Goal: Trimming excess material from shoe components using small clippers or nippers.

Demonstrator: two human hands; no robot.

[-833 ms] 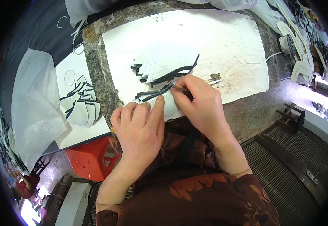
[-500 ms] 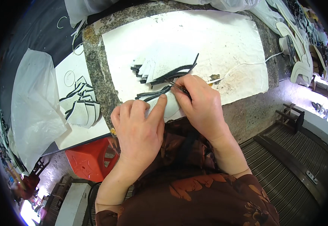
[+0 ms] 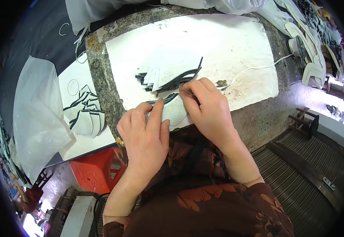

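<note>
While bent over a stone slab [image 3: 100,85] covered by white paper [image 3: 227,47], working close to the near edge, probably to keep the pieces under the eyes and within short reach; paper stained brown near its right part, likely laid to spare the stone from glue or dirt.

Left of the slab, a crumpled clear plastic bag [image 3: 37,114] slumped over a lower white board [image 3: 75,85], no print legible on it; on that board a fanned pile [image 3: 87,118] of white pieces edged in black, seemingly set aside apart from the work; below it a red stool [image 3: 95,172]; far right, white cut-outs [image 3: 312,63] stacked on a cluttered bench, no labels readable.

On the paper, a small fan [image 3: 150,79] of white pieces with black tips, just beyond the fingers; touching it, a black strip [image 3: 183,75] arching up and right.

Left hand [image 3: 146,136] flat, fingers pressing down a white piece [image 3: 176,112] at the paper's near edge, apparently to stop it sliding; right hand [image 3: 207,106] pinching at the strip's near end where it meets that piece, thumb and forefinger closed; exact grip hidden by the knuckles.
</note>
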